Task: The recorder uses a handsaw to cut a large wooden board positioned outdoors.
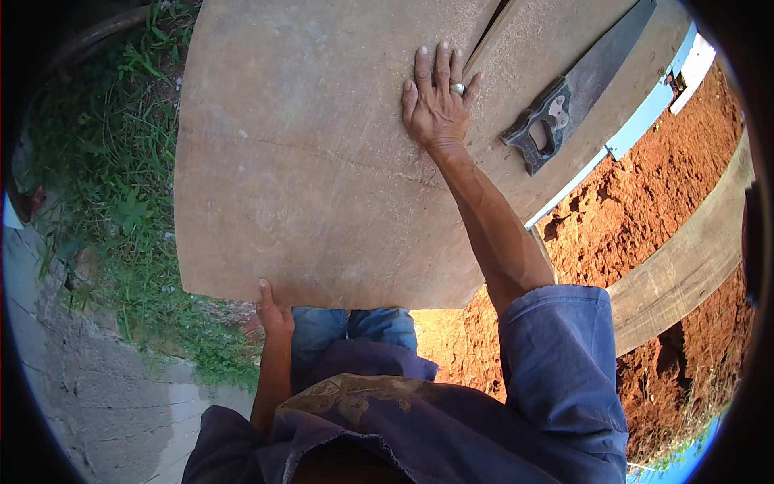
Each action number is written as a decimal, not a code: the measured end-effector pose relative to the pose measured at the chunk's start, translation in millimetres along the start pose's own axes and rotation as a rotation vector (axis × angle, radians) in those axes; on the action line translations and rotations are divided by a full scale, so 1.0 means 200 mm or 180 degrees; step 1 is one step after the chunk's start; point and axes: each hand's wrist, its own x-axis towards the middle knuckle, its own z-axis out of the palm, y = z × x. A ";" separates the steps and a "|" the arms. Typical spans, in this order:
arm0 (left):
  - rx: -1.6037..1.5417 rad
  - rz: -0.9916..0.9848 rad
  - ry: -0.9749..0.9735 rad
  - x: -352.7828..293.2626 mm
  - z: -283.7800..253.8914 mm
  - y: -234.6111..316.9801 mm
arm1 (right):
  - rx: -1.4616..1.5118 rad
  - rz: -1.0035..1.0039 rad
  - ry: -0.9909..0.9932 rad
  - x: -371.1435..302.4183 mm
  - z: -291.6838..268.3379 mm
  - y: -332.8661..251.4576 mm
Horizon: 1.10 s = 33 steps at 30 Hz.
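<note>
A large brown plywood sheet (pixel 306 210) spreads out before me, dusted with sawdust. My right hand (pixel 439 105) presses on its upper part, fingers spread, with a ring on one of them. Just past the fingertips a dark, narrow gap (pixel 490 26) runs up to the far edge of view. At the near left corner, my left hand (pixel 276 313) grips the sheet's edge, thumb on top and the other fingers hidden below. A handsaw (pixel 556 113) with a dark handle lies on the wood to the right of my right hand, its blade pointing away.
Green grass and weeds (pixel 121 185) grow along the left, beside a grey concrete wall (pixel 113 403). Reddish soil (pixel 613 218) lies to the right, crossed by a long wooden board (pixel 685 258). Light-blue strips (pixel 637 129) show under the sheet's right edge.
</note>
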 end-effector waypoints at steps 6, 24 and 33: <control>0.0229 -0.0120 0.0006 -0.06 0.09 0.05 | -0.0260 0.0041 0.0064 -0.01 0.02 0.03; 0.0460 -0.0090 0.0021 -0.59 0.34 0.41 | -0.0347 0.0086 0.0161 0.00 0.07 0.08; 0.0401 0.0423 -0.0182 -0.82 0.66 0.57 | -0.0382 0.0246 0.0327 -0.04 0.16 0.12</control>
